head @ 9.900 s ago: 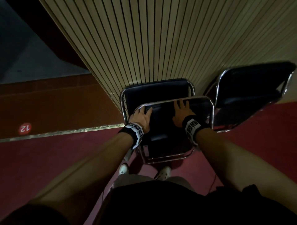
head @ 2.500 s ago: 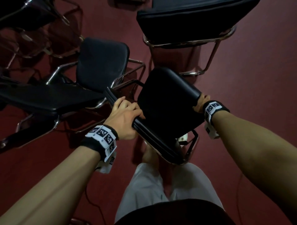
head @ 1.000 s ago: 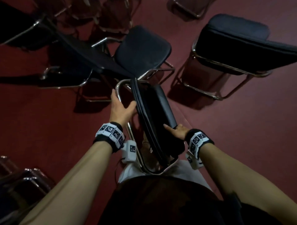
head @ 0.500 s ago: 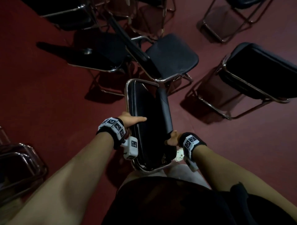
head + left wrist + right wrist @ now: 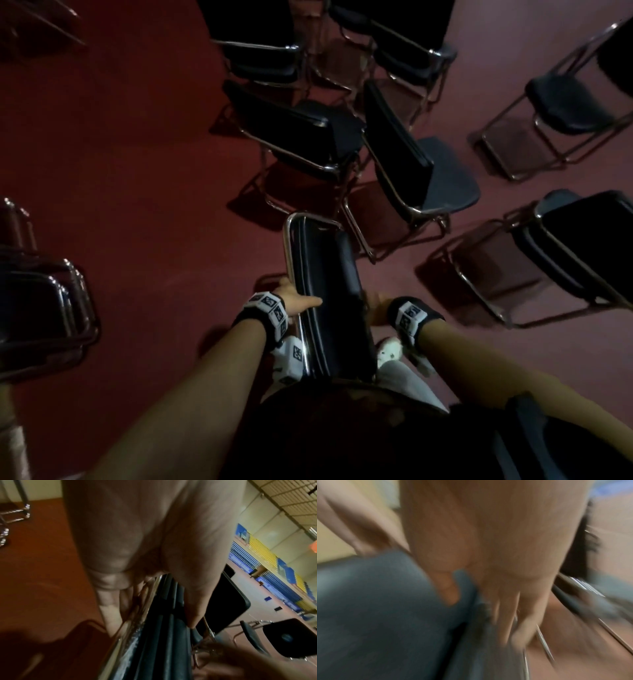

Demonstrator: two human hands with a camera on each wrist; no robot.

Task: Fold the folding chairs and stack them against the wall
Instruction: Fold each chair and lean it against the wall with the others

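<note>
I hold a folded chair [image 5: 325,284] upright in front of my legs; it has black pads and a chrome tube frame. My left hand [image 5: 298,303] grips its left frame tube, thumb lying across the pad. In the left wrist view the fingers [image 5: 111,609] curl round the chrome tube of the folded chair [image 5: 154,649]. My right hand [image 5: 375,303] is on the chair's right edge, mostly hidden behind the seat. The right wrist view is blurred: the right hand [image 5: 481,604] pinches the seat pad [image 5: 385,615], thumb in front and fingers behind.
Several unfolded black chairs stand ahead [image 5: 421,178] and to the right [image 5: 582,246], close together on the red carpet [image 5: 154,205]. More chrome-framed chairs [image 5: 44,308] are at the left edge. Open floor lies to the front left.
My view has swung away from the open chairs while I carry the folded chair. The right hand went from flat on the seat to gripping its edge. The left hand slid down the frame.
</note>
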